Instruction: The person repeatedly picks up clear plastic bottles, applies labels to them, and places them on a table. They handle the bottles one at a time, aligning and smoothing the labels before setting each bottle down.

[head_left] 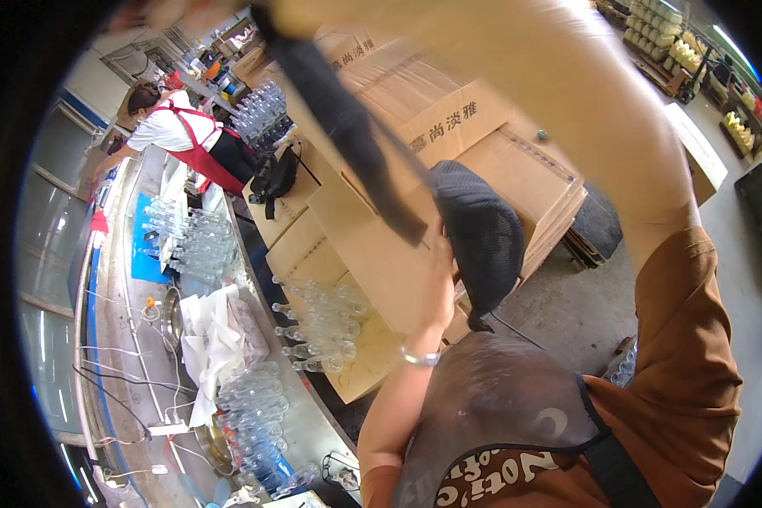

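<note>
My left hand, with a silver bracelet at its wrist, is raised in the middle. Its fingers close at the edge of a black mesh cap; some fingertips are hidden there. My right arm reaches across the top of the view, bent at the elbow. At its end my right hand is smeared by motion and partly cut off, so its fingers cannot be made out. A wide black strap hangs slantwise beside that hand, its lower end near the cap. Whether strap and cap are joined is unclear.
Stacked cardboard boxes stand ahead. Clear glass bottles crowd a board to the left; more glassware covers the long workbench. A co-worker in a red apron leans over its far end. Black strapped gear lies on cardboard.
</note>
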Available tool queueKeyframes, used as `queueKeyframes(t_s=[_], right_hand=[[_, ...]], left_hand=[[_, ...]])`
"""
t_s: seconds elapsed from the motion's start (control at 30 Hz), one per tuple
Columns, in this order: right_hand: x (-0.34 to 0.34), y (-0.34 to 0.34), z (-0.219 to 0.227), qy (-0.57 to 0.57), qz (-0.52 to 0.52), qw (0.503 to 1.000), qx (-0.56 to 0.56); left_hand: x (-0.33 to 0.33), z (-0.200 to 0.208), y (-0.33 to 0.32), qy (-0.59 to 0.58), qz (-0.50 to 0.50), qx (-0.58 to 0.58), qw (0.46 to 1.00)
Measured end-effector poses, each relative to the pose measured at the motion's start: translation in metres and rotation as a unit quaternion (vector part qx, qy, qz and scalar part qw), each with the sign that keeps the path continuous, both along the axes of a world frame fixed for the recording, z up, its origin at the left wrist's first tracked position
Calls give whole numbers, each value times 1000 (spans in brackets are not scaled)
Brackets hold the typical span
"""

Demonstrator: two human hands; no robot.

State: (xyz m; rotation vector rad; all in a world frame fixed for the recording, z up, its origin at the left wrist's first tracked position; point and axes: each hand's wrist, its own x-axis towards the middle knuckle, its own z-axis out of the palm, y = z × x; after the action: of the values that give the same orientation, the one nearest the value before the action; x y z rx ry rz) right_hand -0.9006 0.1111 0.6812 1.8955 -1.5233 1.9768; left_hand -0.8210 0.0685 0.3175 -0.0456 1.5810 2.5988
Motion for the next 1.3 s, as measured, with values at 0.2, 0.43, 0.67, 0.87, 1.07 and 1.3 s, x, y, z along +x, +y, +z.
queueKeyframes(t_s=[0.2, 0.43, 0.67, 0.87, 1.07, 1.3], right_hand=[[-3, -137, -82, -1, -77, 992, 99], [-13, -238, -229, -34, -62, 984, 165], [51, -274, -352, 22, 39, 973, 225], [63, -271, -429, 64, 92, 950, 292], [33, -267, -448, -22, 13, 954, 299], [-11, -255, -459, -14, -33, 921, 389]], left_hand=[[-48, -126, -25, 50, 113, 4, 992], [-101, -191, -40, -9, 151, 101, 983], [-82, -216, -95, -68, 217, 200, 953], [-60, -228, -122, -96, 244, 251, 932], [-39, -231, -134, -110, 260, 277, 919], [-3, -213, -124, -145, 250, 309, 906]])
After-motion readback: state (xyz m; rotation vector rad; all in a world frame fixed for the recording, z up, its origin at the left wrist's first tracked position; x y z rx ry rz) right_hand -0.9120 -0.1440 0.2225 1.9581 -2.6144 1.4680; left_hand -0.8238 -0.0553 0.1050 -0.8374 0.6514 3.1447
